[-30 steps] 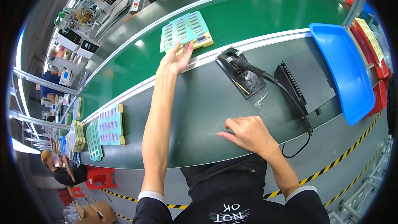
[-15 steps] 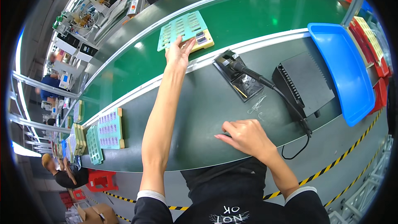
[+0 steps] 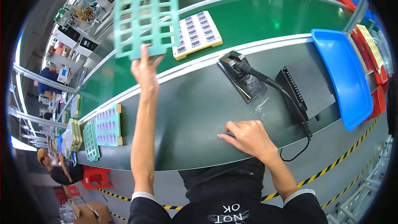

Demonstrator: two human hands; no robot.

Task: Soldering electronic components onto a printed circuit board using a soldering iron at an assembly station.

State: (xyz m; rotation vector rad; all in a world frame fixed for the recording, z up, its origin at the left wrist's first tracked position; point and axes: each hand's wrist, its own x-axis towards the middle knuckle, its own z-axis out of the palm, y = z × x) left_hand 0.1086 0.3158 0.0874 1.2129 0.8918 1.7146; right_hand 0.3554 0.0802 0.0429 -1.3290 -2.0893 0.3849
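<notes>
My left hand (image 3: 145, 68), fingers closed on its near edge, holds up a light-green grid frame (image 3: 155, 20) with rows of rectangular openings. Just right of the frame, a cream-yellow tray (image 3: 200, 49) lies on the green belt, bearing rows of small dark rectangular parts; the raised frame overlaps its left edge in view. Over the near edge of the dark worktop, my right hand (image 3: 251, 139) has curled fingers, with the thumb pointing left. Nothing shows between its thumb and forefinger; its palm is hidden.
A soldering iron (image 3: 261, 78) rests in its black stand (image 3: 242, 76), beside a black box (image 3: 309, 89) and a blue tray (image 3: 346, 79). Thin wire scraps (image 3: 259, 105) lie near the stand. To the left are a filled green tray (image 3: 108, 126) and another grid frame (image 3: 91, 141).
My left hand has lifted the grid frame off the yellow tray and moved it left and up, uncovering the rows of small parts. My right hand has hardly moved.
</notes>
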